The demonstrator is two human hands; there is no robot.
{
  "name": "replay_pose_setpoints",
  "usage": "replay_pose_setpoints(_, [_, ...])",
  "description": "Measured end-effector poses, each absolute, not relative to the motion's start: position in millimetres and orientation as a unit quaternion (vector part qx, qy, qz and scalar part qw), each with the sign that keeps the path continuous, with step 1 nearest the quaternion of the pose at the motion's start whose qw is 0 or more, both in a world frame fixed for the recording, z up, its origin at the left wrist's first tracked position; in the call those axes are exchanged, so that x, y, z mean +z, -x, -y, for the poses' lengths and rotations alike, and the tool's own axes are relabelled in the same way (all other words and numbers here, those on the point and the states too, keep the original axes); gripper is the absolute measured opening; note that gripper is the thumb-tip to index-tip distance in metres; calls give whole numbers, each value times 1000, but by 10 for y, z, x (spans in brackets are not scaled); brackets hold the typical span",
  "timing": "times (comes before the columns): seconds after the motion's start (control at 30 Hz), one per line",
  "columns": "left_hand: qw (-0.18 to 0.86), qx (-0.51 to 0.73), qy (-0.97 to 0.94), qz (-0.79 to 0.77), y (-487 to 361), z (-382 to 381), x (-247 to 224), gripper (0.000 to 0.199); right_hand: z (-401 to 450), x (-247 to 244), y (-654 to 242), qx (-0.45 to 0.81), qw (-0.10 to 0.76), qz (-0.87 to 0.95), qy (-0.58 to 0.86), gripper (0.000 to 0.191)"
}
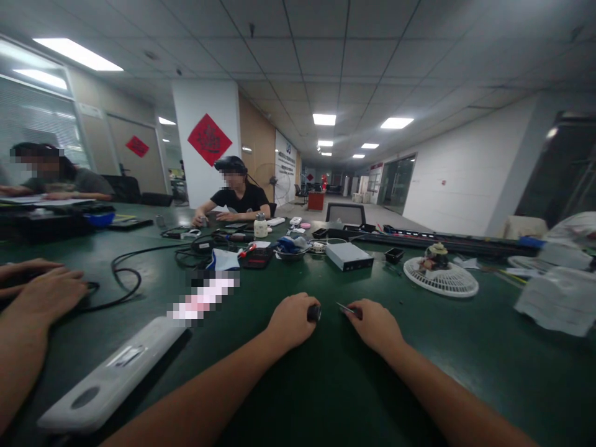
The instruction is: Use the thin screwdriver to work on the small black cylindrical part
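Note:
My left hand [292, 320] rests on the green table [321, 379], closed round a short dark cylindrical object [315, 312] whose round end faces right. A short gap to the right, my right hand [376, 326] is closed on a thin pointed metal piece [345, 308] that sticks out toward the left. Its exact kind is too small to tell. Beyond both hands sits a grey box-shaped drive [349, 256]. A white round fan grille [440, 278] with a motor on it lies farther right.
A long white device [116, 372] lies at the left, beside another person's hands [51, 292]. Black cables [135, 267] loop behind it. A cream bottle [261, 225] and a blue-and-white cloth [293, 244] stand farther back. A person [239, 195] sits across the table.

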State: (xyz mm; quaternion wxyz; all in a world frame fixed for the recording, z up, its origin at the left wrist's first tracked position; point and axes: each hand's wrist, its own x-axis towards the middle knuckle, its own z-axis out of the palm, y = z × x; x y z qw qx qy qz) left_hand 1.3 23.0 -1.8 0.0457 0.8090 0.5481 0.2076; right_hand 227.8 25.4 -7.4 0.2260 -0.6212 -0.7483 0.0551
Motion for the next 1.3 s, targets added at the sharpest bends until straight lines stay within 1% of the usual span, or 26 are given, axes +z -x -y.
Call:
replay_pose_setpoints(0.1, [50,213,-810,-544,-2,-243,-36,32,-266,-108,-2321,67,226,758,608,18])
replay_pose_setpoints(0.17, [49,217,-812,-540,-1,-245,-41,31,-254,-108,-2334,68,236,759,603,17])
replay_pose_setpoints(0.23, [48,216,-815,-536,-4,-247,-42,29,-233,-94,-2318,59,252,759,597,22])
replay_pose_setpoints(0.33, [47,219,-815,-535,-9,-258,-45,29,-201,-69,-2252,62,259,783,563,41])
replay_pose_setpoints(0.5, [42,220,-823,-522,-15,-280,-55,30,-177,-67,-2222,94,245,818,511,26])
replay_pose_setpoints(0.67, [40,203,-838,-505,-27,-243,-30,31,-141,-79,-2317,130,291,805,501,17])
replay_pose_setpoints(0.8, [41,189,-861,-470,-71,-186,11,35,-50,-58,-2306,168,348,780,492,24])
replay_pose_setpoints(0.93, [47,178,-887,-423,-137,-139,30,35,27,-37,-2225,186,384,773,470,11])
replay_pose_setpoints(1.07, [45,174,-899,-400,-176,-108,29,34,42,-34,-2192,194,397,771,459,13])
replay_pose_setpoints(1.3, [49,168,-903,-392,-181,-72,78,31,13,-49,-2208,218,409,744,481,6])
